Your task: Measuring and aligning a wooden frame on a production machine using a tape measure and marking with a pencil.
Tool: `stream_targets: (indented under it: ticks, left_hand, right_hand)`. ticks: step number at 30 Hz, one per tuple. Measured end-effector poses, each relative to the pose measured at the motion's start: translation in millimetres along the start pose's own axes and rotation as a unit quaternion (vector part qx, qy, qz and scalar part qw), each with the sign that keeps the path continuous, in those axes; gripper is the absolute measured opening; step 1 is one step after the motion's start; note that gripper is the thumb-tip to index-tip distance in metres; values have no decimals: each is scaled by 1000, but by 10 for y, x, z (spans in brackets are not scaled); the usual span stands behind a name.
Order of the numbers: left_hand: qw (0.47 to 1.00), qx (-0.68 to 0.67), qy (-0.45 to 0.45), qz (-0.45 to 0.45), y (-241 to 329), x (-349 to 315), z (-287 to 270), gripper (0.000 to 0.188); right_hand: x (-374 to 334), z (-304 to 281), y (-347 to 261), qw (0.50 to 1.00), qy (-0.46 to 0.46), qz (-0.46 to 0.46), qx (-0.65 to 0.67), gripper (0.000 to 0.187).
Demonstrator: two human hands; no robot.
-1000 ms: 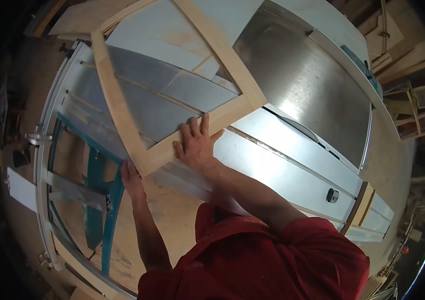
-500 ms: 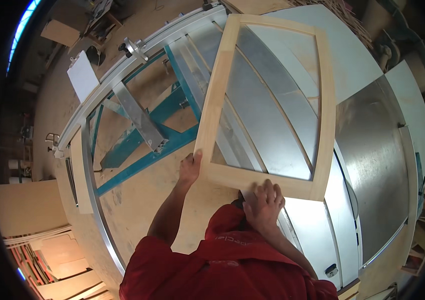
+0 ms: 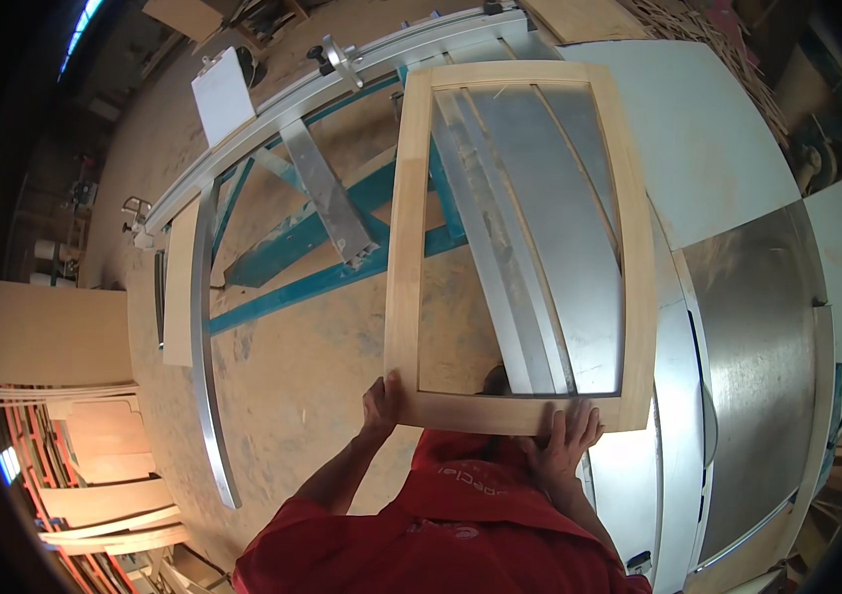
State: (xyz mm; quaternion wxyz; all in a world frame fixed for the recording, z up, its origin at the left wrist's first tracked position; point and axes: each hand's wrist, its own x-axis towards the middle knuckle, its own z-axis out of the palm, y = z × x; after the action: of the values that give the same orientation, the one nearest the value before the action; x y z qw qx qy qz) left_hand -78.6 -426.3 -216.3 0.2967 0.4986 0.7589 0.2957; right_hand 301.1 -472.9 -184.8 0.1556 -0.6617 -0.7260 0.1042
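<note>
A pale wooden frame (image 3: 409, 247), rectangular with an open middle, extends away from me over the metal table of a sliding saw (image 3: 510, 238). My left hand (image 3: 381, 404) grips its near left corner, the fingers closed round the outer edge. At the near rail, toward the right, my right hand (image 3: 567, 441) has its fingers over the wood, with the thumb apparently underneath. Through the frame's opening I see the grooved metal table, part of a teal support and the floor.
Left of the frame a teal and grey outrigger (image 3: 327, 257) carries a long fence with a clamp-like stop (image 3: 342, 61). A clipboard (image 3: 223, 96) with white paper stands by the fence. Pale boards (image 3: 728, 129) and a grey metal table (image 3: 752, 366) lie right. Stacked wood offcuts (image 3: 94, 445) fill the lower left.
The frame has swung counter-clockwise and come nearer to me, now sitting straighter. Both hands have moved with it, staying on its near end. The whole view has shifted too.
</note>
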Motion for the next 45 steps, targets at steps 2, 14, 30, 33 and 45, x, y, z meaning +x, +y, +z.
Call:
stream_targets:
  ticks: [2,14,30,33,45]
  left_hand:
    - [997,-24,-11,-68,-53,-261,70,53]
    - [985,-61,9,-163,-537,-1579,303,66]
    - [947,-251,-36,-195,-612,-3324,222,59]
    - [936,-270,-65,-218,-687,-3350,64,53]
    - [796,-513,-285,-149,-1534,-3593,217,40]
  right_hand:
    - [-188,199,-4,999,46,-7,1,79]
    - [-1030,89,-234,999,33,-15,-14,85]
    - [-2647,-287,109,1000,9,-7,27,86]
    - [-2734,-340,37,999,12,-2,30,87]
    - [-3259,144,125,999,26,-18,20,84]
